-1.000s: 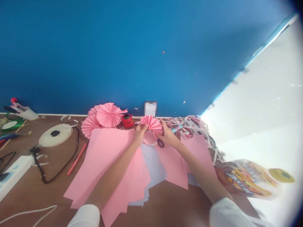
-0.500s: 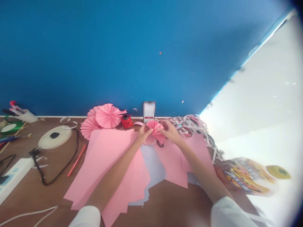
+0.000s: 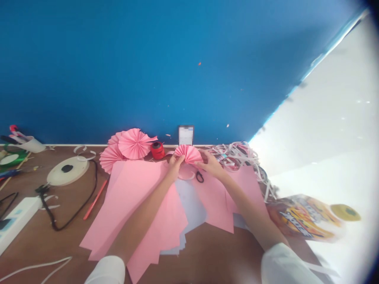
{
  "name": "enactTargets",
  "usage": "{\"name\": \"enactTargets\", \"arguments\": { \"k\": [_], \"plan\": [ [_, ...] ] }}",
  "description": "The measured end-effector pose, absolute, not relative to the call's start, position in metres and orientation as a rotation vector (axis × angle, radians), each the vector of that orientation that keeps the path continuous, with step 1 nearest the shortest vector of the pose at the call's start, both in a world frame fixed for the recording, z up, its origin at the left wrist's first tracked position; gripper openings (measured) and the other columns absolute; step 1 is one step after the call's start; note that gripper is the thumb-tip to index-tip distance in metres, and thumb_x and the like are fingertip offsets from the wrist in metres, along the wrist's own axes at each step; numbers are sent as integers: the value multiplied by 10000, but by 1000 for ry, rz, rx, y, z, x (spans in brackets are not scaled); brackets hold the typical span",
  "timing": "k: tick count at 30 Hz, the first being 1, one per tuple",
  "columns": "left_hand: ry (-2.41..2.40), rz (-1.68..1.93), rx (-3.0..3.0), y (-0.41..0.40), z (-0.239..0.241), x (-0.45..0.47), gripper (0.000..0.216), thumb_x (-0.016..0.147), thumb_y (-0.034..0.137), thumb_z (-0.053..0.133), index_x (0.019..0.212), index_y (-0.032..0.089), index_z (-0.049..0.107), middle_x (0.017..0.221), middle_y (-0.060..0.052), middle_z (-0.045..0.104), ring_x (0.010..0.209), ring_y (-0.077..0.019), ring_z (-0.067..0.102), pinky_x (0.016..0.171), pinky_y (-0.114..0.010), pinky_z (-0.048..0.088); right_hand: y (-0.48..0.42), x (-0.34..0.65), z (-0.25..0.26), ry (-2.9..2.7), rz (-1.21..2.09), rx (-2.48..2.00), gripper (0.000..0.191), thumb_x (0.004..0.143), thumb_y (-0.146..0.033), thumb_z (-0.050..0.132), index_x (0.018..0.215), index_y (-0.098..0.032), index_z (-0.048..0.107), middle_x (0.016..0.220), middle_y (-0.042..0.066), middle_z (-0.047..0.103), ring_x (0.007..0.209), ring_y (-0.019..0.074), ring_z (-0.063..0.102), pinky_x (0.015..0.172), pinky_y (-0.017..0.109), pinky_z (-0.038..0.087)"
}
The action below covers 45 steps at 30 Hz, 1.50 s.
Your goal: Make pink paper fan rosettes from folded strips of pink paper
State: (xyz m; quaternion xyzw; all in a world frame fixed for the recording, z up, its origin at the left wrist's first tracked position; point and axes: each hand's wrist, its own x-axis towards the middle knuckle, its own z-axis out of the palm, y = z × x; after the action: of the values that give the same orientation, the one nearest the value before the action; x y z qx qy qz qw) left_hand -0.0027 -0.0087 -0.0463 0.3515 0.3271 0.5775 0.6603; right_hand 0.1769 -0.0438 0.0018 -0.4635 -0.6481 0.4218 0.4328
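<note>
Between my hands a pleated pink paper fan is spread into roughly a half circle, raised above the desk. My left hand pinches its left lower end, and my right hand grips the right edge with its fingertips. Just below my right hand, the black handle of scissors shows on the pink paper; the rest of them is hidden. Sheets of pink paper lie fanned out under my forearms, with pale blue sheets among them. Finished-looking pink paper rosettes lean at the back left.
A red tape-like roll and a phone stand by the blue wall. Paper strips heap at back right, near a bottle. Leftward are a red pencil-like stick, a round white device, a power strip and a cup.
The pink fan has turned so its curved edge points up, and it has shifted slightly left and up. More of the scissors' black handle shows below it.
</note>
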Motion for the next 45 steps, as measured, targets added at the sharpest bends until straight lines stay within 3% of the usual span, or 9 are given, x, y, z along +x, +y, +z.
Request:
{"name": "enactTargets", "arguments": {
  "k": [8,17,21,25,29,35,39,41,45],
  "plan": [
    [714,1289,939,-13,-51,-5,572,649,283,785,1150,217,518,1002,-32,652,898,-160,642,847,-314,482,-33,181,-8,-1382,1007,-1235,422,761,-450,629,1084,-193,538,989,83,690,822,205,661,743,357,543],
    [737,1224,934,-6,-53,-9,397,643,293,786,960,163,584,858,-26,640,775,-124,617,730,-247,453,-36,191,4,-1591,717,-1414,251,751,-344,595,952,-199,638,1012,54,682,929,230,619,863,382,461],
    [698,1178,1005,-7,-56,-7,395,666,305,774,984,171,582,919,-51,655,849,-151,628,774,-275,459,-33,193,5,-1524,660,-1392,246,744,-363,595,927,-205,645,953,44,683,934,235,616,869,384,465],
    [693,1177,1015,-8,-57,-6,405,680,316,765,1013,179,582,875,-36,644,780,-132,620,775,-283,455,-32,194,4,-1457,627,-1376,258,757,-402,581,923,-217,649,893,35,681,959,243,617,881,392,466],
    [691,1183,1027,-6,-58,-7,407,674,275,758,1024,179,573,859,-29,633,768,-129,614,747,-272,455,-33,194,3,-1536,559,-1422,260,775,-361,556,965,-209,647,972,51,683,972,243,611,889,398,461],
    [739,1173,1204,-7,-59,-4,435,645,130,719,1050,180,568,1022,-72,637,949,-162,613,826,-283,452,-43,189,16,-1908,221,-1388,425,762,-108,452,1142,-204,617,1133,101,636,1080,270,546,951,432,399],
    [714,1158,1354,-12,-56,-2,493,642,68,665,1112,187,576,1081,-87,630,971,-166,610,852,-288,454,-51,177,20,-2191,171,-1280,364,833,-199,504,1180,-246,602,1264,87,583,1192,287,464,980,455,337],
    [699,1134,1408,-14,-55,-1,537,641,51,642,1152,195,563,1106,-91,624,955,-164,616,833,-283,462,-51,174,16,-2217,179,-1308,247,823,-262,565,1057,-237,639,1186,91,620,1151,294,481,948,452,339],
    [689,1140,1458,-15,-56,0,500,686,59,609,1162,195,538,1107,-94,619,976,-164,617,863,-294,458,-45,180,11,-2156,347,-1367,68,812,-273,573,807,-213,605,813,46,647,855,223,563,787,349,394]
  ]
}}
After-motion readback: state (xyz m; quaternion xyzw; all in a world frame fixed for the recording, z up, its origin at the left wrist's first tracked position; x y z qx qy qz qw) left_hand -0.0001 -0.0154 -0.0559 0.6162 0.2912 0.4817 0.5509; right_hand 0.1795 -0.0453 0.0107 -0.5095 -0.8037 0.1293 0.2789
